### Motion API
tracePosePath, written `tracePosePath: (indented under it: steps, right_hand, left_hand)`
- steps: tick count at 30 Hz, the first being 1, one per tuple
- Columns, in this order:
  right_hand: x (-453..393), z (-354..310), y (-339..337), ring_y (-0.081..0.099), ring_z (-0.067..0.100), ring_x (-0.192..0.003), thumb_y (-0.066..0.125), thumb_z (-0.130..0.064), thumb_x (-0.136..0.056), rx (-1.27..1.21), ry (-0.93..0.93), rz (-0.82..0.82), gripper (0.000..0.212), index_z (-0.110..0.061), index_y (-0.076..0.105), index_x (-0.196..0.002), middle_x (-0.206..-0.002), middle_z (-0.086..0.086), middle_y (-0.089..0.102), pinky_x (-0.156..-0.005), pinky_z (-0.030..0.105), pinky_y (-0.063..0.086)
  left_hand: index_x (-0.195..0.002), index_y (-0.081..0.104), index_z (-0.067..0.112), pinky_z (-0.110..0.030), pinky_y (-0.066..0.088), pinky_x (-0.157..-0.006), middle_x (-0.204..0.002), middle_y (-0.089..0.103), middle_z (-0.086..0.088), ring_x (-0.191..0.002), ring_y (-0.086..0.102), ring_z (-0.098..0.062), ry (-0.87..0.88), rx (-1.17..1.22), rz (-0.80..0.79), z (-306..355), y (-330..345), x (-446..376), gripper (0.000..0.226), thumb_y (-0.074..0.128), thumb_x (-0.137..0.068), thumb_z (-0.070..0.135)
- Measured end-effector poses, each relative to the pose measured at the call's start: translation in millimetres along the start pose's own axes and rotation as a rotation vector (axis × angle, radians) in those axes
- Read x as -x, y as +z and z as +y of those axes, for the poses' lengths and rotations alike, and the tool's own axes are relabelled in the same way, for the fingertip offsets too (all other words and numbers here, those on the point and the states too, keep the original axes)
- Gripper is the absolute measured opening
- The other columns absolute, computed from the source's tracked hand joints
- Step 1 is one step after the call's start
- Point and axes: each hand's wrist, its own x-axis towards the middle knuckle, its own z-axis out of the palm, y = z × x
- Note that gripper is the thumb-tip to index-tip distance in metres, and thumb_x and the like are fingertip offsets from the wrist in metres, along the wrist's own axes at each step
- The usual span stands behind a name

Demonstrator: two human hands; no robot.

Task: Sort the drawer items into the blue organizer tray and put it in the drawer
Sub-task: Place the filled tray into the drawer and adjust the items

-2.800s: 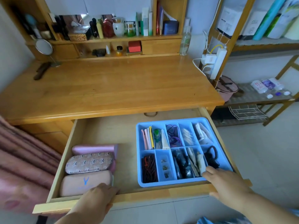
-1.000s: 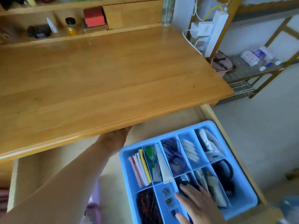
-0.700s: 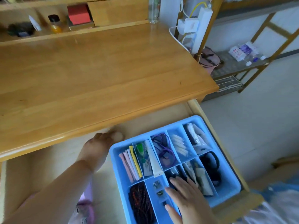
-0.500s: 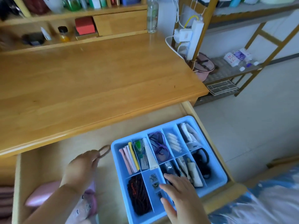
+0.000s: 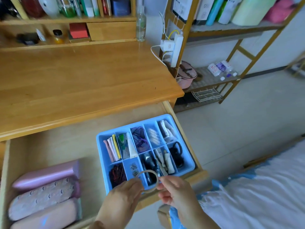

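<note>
The blue organizer tray [image 5: 101, 144] lies at the right end of the open wooden drawer [image 5: 54, 146]. Its compartments hold pastel strips, tubes, purple and black hair ties, dark beads and small clips. Above the tray's front edge a beige hair tie [image 5: 149, 180] is held up between both hands. My left hand [image 5: 125, 194] pinches its left side and my right hand [image 5: 173, 189] pinches its right side.
Three cases, pink, patterned and peach [image 5: 46, 199], lie at the drawer's left end. The desk top [image 5: 79, 76] overhangs the drawer's back. A wooden rack [image 5: 212, 76] with a power strip, pot and bottles stands to the right. White bedding [image 5: 257, 195] lies at lower right.
My left hand reached under the desk top to the drawer's back, drew out the beige hair tie and brought it forward. My right hand left the tray and took hold of the tie's other side.
</note>
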Motion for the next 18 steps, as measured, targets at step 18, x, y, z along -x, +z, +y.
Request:
tracePosePath:
  steps: [18]
  right_hand:
    - [-57.1,-32.2,-36.0,0.065,0.004,-0.076,0.061,-0.013,-0.087,0.528,-0.493,0.269,0.018,-0.028,0.065,-0.079,-0.078,-0.011,0.069,-0.072,0.016,0.049]
  left_hand:
    - [-0.095,0.062,0.03,-0.014,0.047,-0.055,-0.094,0.064,0.02,-0.075,0.063,-0.001,-0.226,0.089,-0.015,-2.2,19.9,3.8,0.019,0.045,-0.086,0.026]
